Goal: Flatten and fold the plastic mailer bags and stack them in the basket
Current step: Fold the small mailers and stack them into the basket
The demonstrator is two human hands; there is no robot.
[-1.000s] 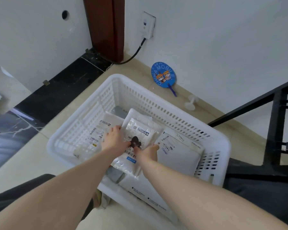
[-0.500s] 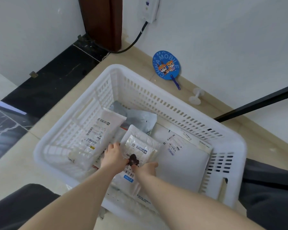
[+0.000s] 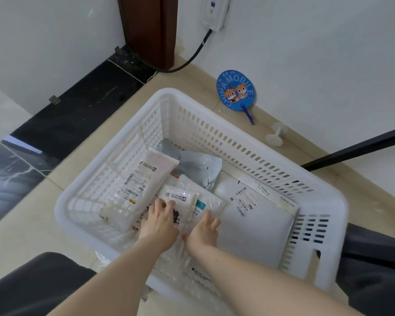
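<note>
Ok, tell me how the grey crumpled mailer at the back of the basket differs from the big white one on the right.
The grey mailer is crumpled and puffed up, while the big white mailer lies flat. The grey one shows no label from here; the white one carries printed shipping labels with barcodes. The grey one looks smaller and is partly covered by other bags. Both lie inside the white basket, and neither hand touches them.

Both forearms are bare right up to the frame's edge, no sleeves showing. The left hand [image 3: 159,221] and right hand [image 3: 203,231] wear nothing either, no rings, no watch, no gloves. Dark trousers [image 3: 39,281] cover the legs below.
</note>
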